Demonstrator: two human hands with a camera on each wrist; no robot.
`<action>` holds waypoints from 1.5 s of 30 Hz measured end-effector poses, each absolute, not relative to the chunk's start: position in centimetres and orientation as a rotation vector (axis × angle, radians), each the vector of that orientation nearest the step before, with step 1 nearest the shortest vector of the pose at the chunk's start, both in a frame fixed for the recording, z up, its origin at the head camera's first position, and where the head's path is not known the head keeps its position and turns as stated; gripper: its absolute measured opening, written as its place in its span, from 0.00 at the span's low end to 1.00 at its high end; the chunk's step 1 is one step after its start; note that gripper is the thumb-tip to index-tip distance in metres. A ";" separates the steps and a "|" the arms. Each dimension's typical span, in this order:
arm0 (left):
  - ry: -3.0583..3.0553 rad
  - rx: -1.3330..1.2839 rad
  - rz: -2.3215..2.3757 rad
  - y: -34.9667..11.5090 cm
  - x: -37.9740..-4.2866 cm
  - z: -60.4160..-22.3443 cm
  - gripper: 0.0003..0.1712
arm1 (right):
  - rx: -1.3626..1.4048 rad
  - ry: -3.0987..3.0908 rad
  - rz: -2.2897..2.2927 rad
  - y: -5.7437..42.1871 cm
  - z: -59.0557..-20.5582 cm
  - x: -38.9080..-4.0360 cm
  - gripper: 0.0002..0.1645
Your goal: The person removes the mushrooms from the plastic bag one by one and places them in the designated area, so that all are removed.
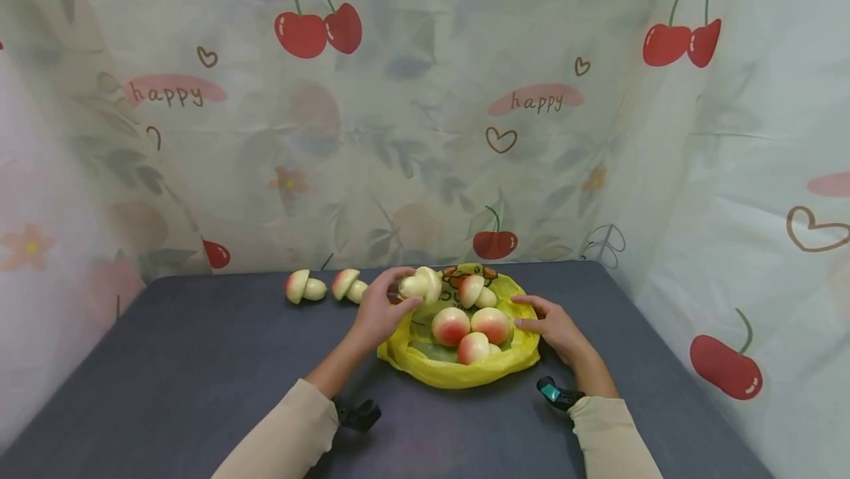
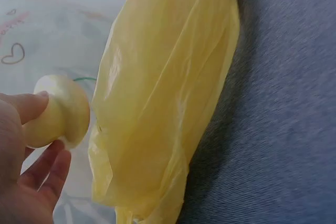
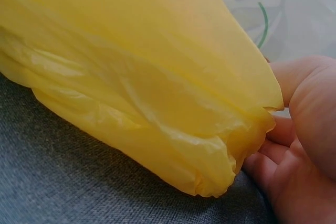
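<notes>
My left hand holds a cream toy mushroom over the left rim of an open yellow plastic bag. In the left wrist view, thumb and fingers grip this mushroom from both sides, beside the bag's outer wall. Inside the bag lie several red-and-cream toy mushrooms, among them one on its side and one with its cap up. At the bag's right edge, my right hand holds the rim; in the right wrist view the thumb goes behind the plastic and the fingers stay outside.
Two more toy mushrooms, one at the far left and one nearer the hand, lie on the dark grey table by its back edge. A cherry-printed curtain hangs behind and along both sides.
</notes>
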State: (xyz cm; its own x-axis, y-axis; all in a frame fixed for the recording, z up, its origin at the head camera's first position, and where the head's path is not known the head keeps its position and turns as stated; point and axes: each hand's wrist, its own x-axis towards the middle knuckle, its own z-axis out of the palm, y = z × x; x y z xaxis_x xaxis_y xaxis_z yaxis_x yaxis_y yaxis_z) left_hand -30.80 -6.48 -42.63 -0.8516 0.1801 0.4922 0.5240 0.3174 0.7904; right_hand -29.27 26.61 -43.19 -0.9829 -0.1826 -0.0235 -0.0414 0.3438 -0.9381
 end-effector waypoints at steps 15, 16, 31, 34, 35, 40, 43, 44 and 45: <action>-2.057 -0.456 -1.585 -8.7 -27.7 -40.4 0.29 | -0.183 2.495 -1.721 27.7 -46.0 -31.3 0.31; -2.046 -0.433 -1.588 -8.9 -27.3 -40.1 0.29 | -0.185 2.492 -1.722 27.5 -45.8 -31.1 0.31; -1.846 -0.160 -1.657 -13.4 -29.2 -40.3 0.25 | -0.238 2.492 -1.710 26.6 -43.5 -29.2 0.30; -1.814 -0.130 -1.693 -13.9 -28.4 -38.8 0.25 | -0.241 2.493 -1.708 26.5 -43.4 -29.1 0.30; -1.809 -0.118 -1.708 -14.1 -28.1 -38.3 0.25 | -0.239 2.492 -1.710 26.5 -43.4 -29.0 0.30; -1.750 -0.082 -1.800 -15.4 -28.1 -38.0 0.25 | -0.228 2.485 -1.719 26.7 -43.7 -29.3 0.30; -1.742 -0.065 -1.829 -16.6 -29.1 -39.1 0.25 | -0.227 2.491 -1.725 27.1 -44.8 -30.2 0.31; -1.747 -0.059 -1.844 -16.9 -29.5 -39.4 0.26 | -0.224 2.492 -1.729 27.3 -45.1 -30.5 0.31; -1.759 -0.055 -1.856 -17.3 -29.7 -39.8 0.26 | -0.224 2.495 -1.730 27.4 -45.5 -30.8 0.31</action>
